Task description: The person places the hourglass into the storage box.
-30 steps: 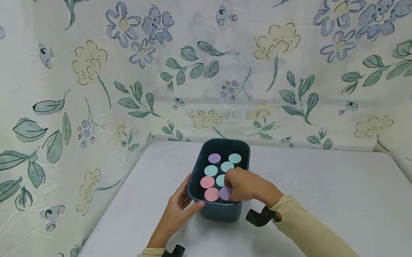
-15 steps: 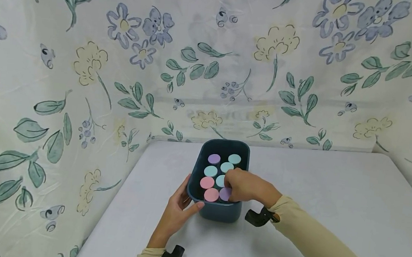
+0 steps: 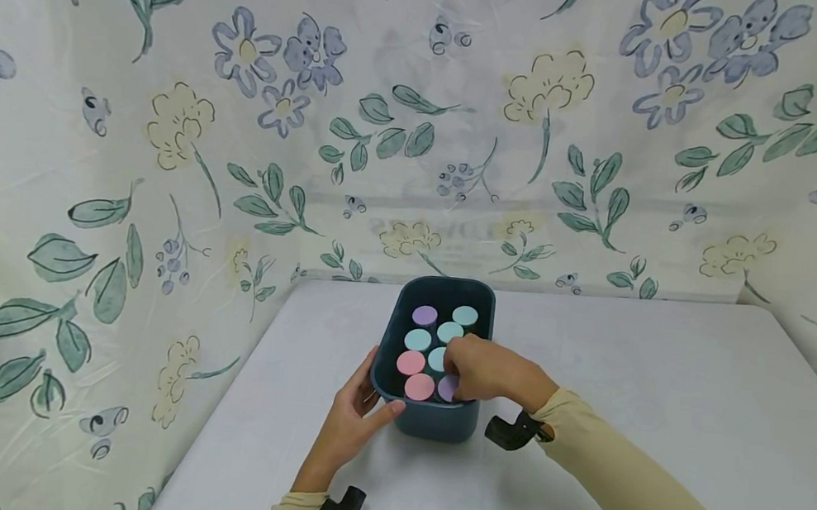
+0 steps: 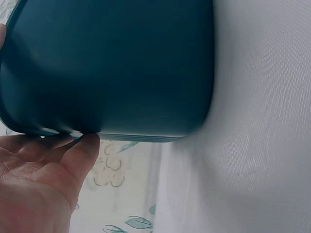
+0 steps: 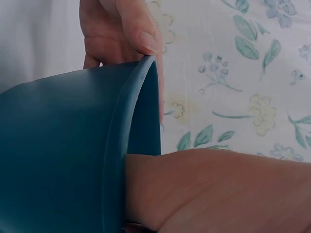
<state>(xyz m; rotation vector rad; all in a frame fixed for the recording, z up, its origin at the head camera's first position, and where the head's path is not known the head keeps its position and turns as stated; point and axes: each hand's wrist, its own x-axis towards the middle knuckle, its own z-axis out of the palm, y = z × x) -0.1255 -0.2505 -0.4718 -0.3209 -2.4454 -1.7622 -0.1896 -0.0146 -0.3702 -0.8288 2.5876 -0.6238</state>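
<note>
A dark teal rectangular bin (image 3: 438, 421) stands on the table, holding several upright round pieces with pink, light-blue and purple tops. My left hand (image 3: 351, 428) holds its near left corner, thumb on the front rim, fingers along the left wall. In the left wrist view, the fingertips press that wall (image 4: 121, 87). My right hand (image 3: 492, 370) reaches over the right wall, fingers curled down at the purple-topped piece (image 3: 447, 387) in the near right corner; its fingertips are hidden. Beside it is a pink-topped piece (image 3: 419, 387). A light-blue-topped piece (image 3: 436, 359) is partly covered by the hand.
The table has a white cover (image 3: 624, 411). Behind it and at both sides hangs a floral cloth (image 3: 360, 142). The bin's walls rise above the pieces. Further pieces inside include a far purple-topped one (image 3: 424, 316) and a far light-blue-topped one (image 3: 465, 316).
Both hands and the bin stay almost in place. My right hand covers slightly more of the near purple top than before.
</note>
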